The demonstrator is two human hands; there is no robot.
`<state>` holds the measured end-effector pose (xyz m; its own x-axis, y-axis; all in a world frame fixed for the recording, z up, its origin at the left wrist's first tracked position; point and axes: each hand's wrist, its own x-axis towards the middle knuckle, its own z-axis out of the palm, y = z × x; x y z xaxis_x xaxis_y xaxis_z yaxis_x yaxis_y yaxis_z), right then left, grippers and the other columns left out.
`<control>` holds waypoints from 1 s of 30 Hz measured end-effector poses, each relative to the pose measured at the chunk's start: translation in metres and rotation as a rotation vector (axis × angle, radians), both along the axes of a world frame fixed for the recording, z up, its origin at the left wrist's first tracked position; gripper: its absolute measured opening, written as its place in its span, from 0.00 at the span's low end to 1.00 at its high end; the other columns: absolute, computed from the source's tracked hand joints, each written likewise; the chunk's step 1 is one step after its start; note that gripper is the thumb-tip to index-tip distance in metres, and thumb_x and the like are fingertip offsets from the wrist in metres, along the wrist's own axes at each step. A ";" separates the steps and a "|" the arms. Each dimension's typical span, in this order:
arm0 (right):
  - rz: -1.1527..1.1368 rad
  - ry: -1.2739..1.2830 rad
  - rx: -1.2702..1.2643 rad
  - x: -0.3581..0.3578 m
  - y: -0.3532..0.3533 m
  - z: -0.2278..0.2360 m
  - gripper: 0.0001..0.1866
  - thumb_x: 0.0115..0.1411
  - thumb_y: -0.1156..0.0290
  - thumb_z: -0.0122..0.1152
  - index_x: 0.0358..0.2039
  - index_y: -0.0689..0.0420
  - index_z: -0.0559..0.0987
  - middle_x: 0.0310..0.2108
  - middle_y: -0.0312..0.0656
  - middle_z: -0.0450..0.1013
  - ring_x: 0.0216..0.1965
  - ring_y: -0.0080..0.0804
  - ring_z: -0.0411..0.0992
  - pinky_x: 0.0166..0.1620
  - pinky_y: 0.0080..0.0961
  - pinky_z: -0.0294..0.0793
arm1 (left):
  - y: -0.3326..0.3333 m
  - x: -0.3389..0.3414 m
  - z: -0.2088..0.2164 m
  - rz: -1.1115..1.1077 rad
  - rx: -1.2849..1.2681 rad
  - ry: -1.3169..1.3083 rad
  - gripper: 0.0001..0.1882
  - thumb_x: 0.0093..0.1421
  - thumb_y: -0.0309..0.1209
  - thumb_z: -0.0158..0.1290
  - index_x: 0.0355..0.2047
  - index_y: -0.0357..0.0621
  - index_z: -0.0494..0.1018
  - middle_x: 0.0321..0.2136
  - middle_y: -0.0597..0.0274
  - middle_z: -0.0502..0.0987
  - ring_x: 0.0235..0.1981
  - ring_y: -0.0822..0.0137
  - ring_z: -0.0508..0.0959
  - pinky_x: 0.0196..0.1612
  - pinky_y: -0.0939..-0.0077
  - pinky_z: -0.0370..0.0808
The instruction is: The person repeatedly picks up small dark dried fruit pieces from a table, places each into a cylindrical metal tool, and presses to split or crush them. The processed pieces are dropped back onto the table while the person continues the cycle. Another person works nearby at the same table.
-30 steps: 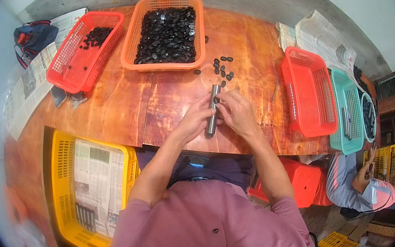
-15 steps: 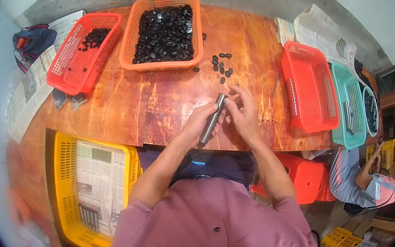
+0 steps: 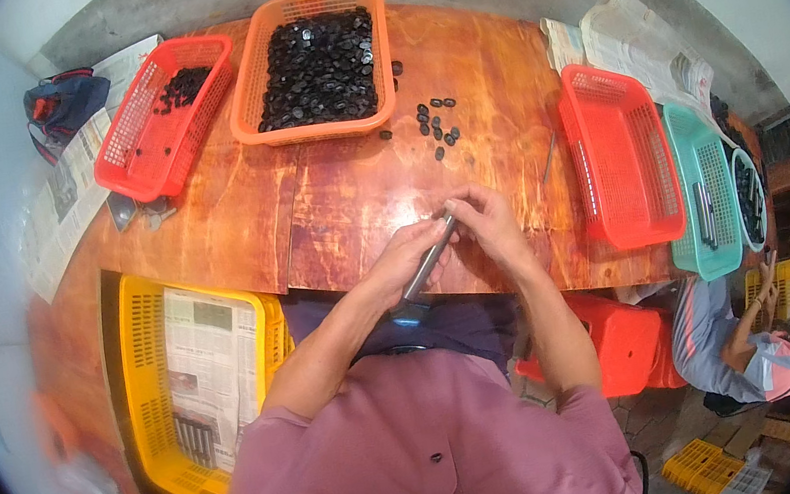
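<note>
Item: grey metal rod [image 3: 429, 258], slanted, my left hand [image 3: 404, 258] clamped round its lower half. My right hand [image 3: 485, 224] pinches its upper tip, above the wooden table [image 3: 329, 206]

Mauve short-sleeved buttoned shirt, bare forearms, dark trousers

Small sorting workshop: worn wooden tabletop [image 3: 329, 206] crowded with plastic baskets, orange basket [image 3: 322, 121] heaped with small black parts [image 3: 319, 66], red basket [image 3: 619, 155] alongside, newspaper-lined yellow crate [image 3: 147, 383] below, another worker [image 3: 743, 350] seated nearby.
</note>
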<state>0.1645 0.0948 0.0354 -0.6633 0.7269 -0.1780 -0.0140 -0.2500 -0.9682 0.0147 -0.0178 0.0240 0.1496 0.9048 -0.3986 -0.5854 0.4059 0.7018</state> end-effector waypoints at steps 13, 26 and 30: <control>-0.110 -0.005 0.054 0.010 0.008 0.016 0.11 0.70 0.71 0.60 0.49 0.62 0.80 0.33 0.34 0.78 0.30 0.17 0.73 0.33 0.16 0.73 | 0.009 -0.006 0.007 -0.025 0.239 0.554 0.18 0.73 0.36 0.51 0.56 0.36 0.71 0.39 0.61 0.79 0.38 0.67 0.80 0.41 0.69 0.78; -0.046 -0.335 0.261 0.014 0.045 0.002 0.14 0.64 0.75 0.61 0.48 0.67 0.80 0.36 0.43 0.81 0.36 0.28 0.78 0.41 0.26 0.77 | 0.049 -0.025 0.003 -0.039 0.843 1.773 0.16 0.63 0.30 0.59 0.49 0.38 0.72 0.39 0.49 0.74 0.43 0.47 0.76 0.46 0.54 0.73; -0.053 -0.354 0.300 0.018 0.041 -0.008 0.14 0.63 0.77 0.61 0.48 0.67 0.81 0.37 0.44 0.82 0.38 0.29 0.78 0.44 0.27 0.77 | 0.046 -0.023 -0.004 -0.009 0.869 1.816 0.16 0.61 0.30 0.60 0.48 0.38 0.74 0.39 0.52 0.74 0.42 0.50 0.76 0.45 0.57 0.73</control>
